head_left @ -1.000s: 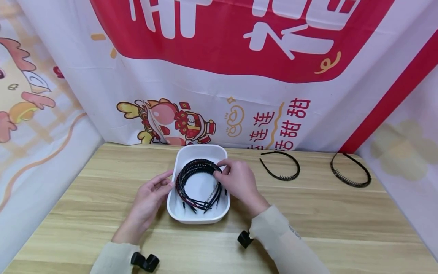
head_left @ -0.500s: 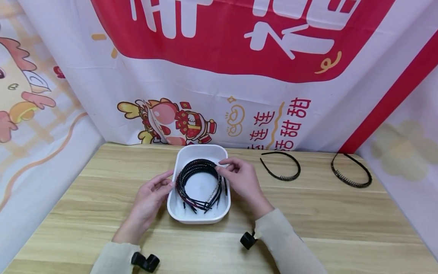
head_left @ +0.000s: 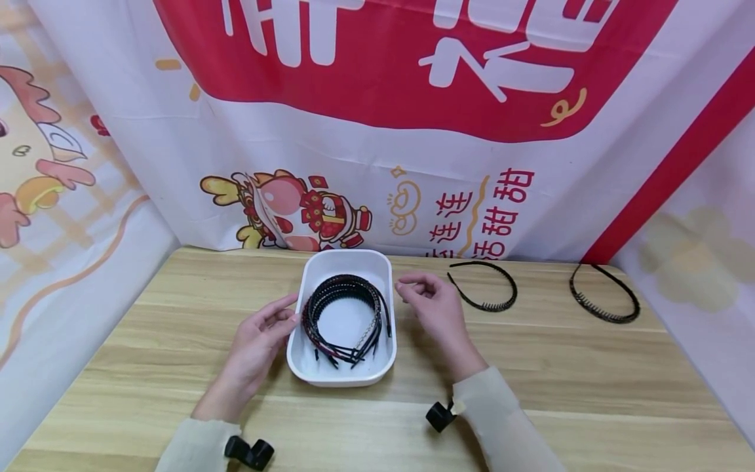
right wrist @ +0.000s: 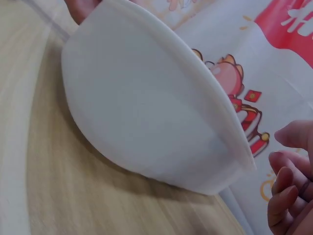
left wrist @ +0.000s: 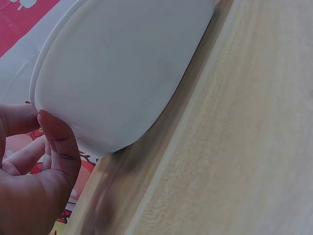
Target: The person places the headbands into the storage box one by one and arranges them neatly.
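Note:
A white plastic tub (head_left: 342, 378) stands upright on the table. Inside it, several black headbands (head_left: 348, 283) lie stacked with their ends toward me; one has a beaded, pale strip and another shows dark red. My left hand (head_left: 259, 347) rests at the tub's left side, thumb and fingertips touching the rim from outside, as the left wrist view also shows. Just off the right rim is my right hand (head_left: 436, 305), its fingers loosely bent and nothing between them. The right wrist view shows that hand (right wrist: 293, 181) apart from the tub wall (right wrist: 146, 107).
Two more black toothed headbands lie at the back right: one headband (head_left: 501, 305) near the right hand, another headband (head_left: 613, 318) farther right near the side cloth. A printed cloth (head_left: 354, 151) hangs behind the wooden table (head_left: 560, 393).
My right hand has let go of the headband at the tub's right side and drawn back to the right, outside the rim. The left hand and tub have stayed put.

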Tool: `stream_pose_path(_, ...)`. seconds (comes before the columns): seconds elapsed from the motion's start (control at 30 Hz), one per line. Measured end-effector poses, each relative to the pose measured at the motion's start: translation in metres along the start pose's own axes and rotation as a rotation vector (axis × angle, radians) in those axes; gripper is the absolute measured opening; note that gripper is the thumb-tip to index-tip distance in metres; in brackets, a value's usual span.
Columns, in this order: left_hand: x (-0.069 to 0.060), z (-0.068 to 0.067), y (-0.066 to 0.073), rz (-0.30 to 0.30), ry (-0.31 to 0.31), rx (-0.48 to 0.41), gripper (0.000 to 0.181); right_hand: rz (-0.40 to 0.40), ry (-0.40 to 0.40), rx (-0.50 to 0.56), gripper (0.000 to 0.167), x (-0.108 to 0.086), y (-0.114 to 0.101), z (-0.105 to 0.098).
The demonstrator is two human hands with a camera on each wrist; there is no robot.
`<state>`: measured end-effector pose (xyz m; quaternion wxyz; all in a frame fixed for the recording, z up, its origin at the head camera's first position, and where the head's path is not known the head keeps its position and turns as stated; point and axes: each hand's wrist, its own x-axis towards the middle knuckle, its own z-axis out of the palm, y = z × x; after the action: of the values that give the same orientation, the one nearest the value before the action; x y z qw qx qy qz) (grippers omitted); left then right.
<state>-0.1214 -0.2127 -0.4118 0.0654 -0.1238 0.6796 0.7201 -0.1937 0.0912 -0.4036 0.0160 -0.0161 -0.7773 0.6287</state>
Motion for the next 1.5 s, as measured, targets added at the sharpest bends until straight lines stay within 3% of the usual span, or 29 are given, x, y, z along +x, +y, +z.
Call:
stream_pose_path(0.5,-0.001,0.0,0.001,0.008,-0.002,-0.005,0.059,0.091,0.056,-0.069,0.023,0.001,0.017,-0.036)
stream_pose_path(0.83,0.001,0.001,0.0,0.019,-0.003,-0.019,0.059,0.083,0.106,-0.054,0.028,-0.002,0.027,-0.052)
stream_pose_path(1.1,0.001,0.001,0.0,0.021,0.0,-0.018,0.06,0.119,0.142,-0.101,0.025,-0.002,0.034,-0.067)
stream_pose_path(1.5,0.001,0.0,-0.001,0.021,-0.003,-0.011,0.06,0.183,0.191,-0.058,0.033,0.0,0.038,-0.089)
